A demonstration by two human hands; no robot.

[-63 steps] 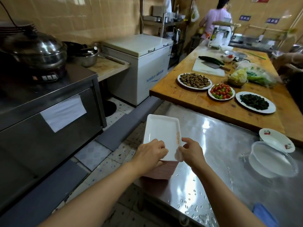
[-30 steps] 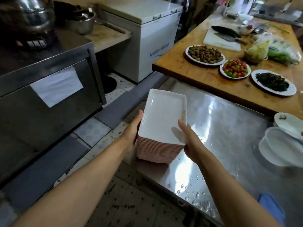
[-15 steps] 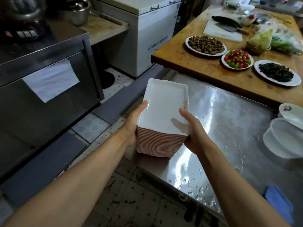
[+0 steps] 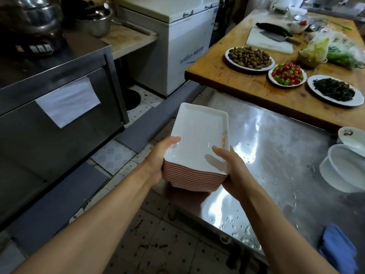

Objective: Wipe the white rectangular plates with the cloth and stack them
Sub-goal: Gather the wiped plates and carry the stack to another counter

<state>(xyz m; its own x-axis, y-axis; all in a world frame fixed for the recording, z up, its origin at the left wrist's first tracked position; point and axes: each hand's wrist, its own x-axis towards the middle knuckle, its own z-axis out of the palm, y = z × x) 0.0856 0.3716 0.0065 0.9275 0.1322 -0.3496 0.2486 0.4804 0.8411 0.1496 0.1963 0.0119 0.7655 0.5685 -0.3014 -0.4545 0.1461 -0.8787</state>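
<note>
I have both hands clamped on one tall stack of white rectangular plates (image 4: 197, 144), its ribbed pinkish edges showing down the near side. My left hand (image 4: 160, 159) cups the stack's left flank with the thumb hooked over the top rim; my right hand (image 4: 233, 169) wraps the near right corner, thumb laid on the top plate. The stack sits at the centre of my view, at or just above the near left corner of the wet stainless-steel table (image 4: 276, 155); I cannot tell whether its base touches the steel.

I judge this the handling step: the pile is being carried or repositioned, not wiped. The blue folded cloth (image 4: 335, 250) lies untouched at five o'clock, well apart from the plates. The next move calls for setting the stack down squarely, freeing one hand, and fetching that cloth.

Counting: one stack, roughly a dozen plates by the edge lines, though they blur. One cloth. At two o'clock, on the wooden table (image 4: 227, 76), three round plates of food. At three o'clock, one white bowl (image 4: 341, 171).
</note>
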